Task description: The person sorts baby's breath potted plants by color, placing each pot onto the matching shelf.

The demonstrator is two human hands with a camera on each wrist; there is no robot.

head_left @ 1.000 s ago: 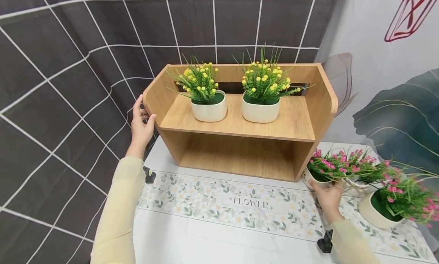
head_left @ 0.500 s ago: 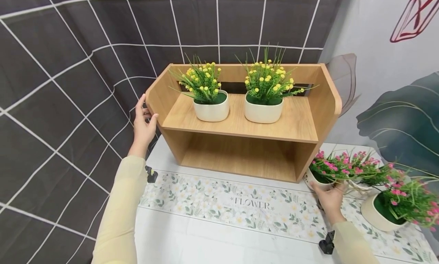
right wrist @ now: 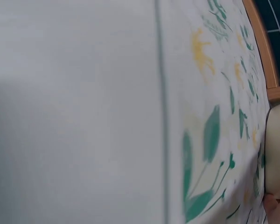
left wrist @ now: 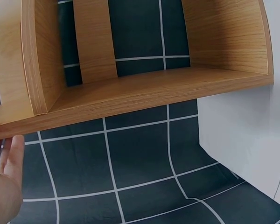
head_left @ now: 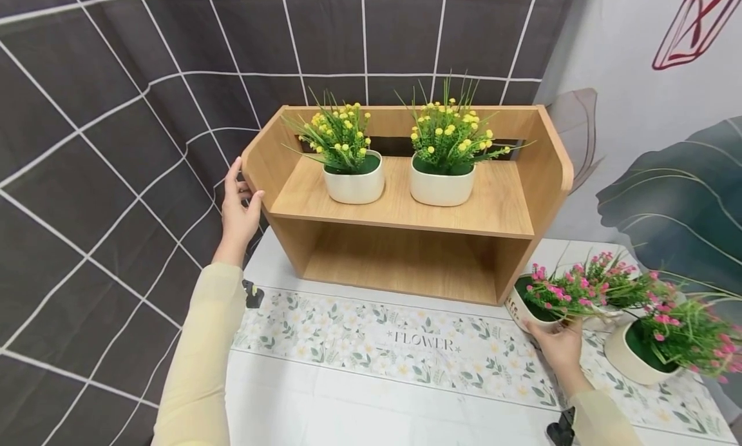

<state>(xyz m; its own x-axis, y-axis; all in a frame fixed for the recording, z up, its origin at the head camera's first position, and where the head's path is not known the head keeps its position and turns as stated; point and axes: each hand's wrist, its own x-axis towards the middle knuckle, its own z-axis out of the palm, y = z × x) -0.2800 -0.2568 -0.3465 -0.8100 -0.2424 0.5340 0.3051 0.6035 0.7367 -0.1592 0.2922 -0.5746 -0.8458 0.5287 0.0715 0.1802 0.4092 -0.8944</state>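
Observation:
My left hand (head_left: 240, 217) holds the front edge of the left side panel of a wooden desktop shelf (head_left: 400, 223); in the left wrist view its fingertips (left wrist: 16, 144) lie right at the wood's edge. My right hand (head_left: 561, 350) grips a white pot (head_left: 524, 310) of artificial pink flowers (head_left: 559, 291), thumb at its front, other fingers partly hidden behind the pot. This pot stands at the shelf's lower right corner and bears dark lettering. Only a sliver of the pot (right wrist: 277, 149) and a fingertip show in the right wrist view.
Two white pots of yellow flowers (head_left: 355, 185) (head_left: 442, 188) stand on the upper board. Another pink-flowered pot (head_left: 634, 359) sits to the right, with more pink flowers (head_left: 623, 285) behind. A floral "FLOWER" runner (head_left: 371, 336) crosses the white table (head_left: 324, 407); a dark grid curtain (head_left: 116, 207) hangs behind.
The pink-flowered pot in my right hand has turned and shifted slightly left against the shelf's corner, with the hand moving a little lower. My left hand stays on the side panel.

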